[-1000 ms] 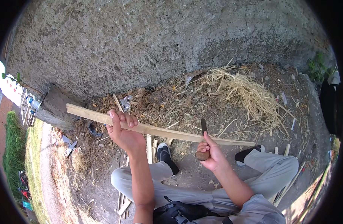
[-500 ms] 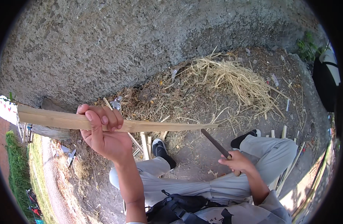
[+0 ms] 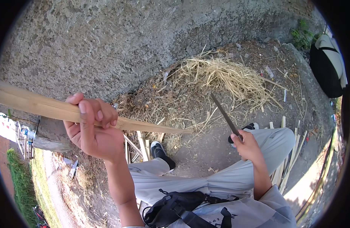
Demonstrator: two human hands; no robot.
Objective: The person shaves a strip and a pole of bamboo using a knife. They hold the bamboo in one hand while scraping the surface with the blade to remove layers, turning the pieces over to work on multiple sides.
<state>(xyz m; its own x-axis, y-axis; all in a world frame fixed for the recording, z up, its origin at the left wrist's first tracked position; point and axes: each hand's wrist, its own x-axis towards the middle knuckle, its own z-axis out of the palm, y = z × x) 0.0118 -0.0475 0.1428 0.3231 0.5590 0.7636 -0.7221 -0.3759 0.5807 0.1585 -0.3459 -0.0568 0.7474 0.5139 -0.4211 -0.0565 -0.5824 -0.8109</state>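
Note:
Raised at the left, my left hand has its fingers wrapped round a long, flat bamboo strip. The strip runs from the far left edge to a tapered tip near the middle of the view. My right hand grips a knife with a long, narrow dark blade; most of its handle is hidden in my fingers. The blade points up and to the left, its tip apart from the strip's tapered end.
A heap of pale shavings lies against the rough grey wall. Bamboo strips lie beside my right knee, and others near my left foot. A black and white bag-like object stands at far right.
The bamboo strip has shifted left with my left hand, its tip drawing away from the knife. My right hand has lifted the knife, and the blade now points more steeply upward.

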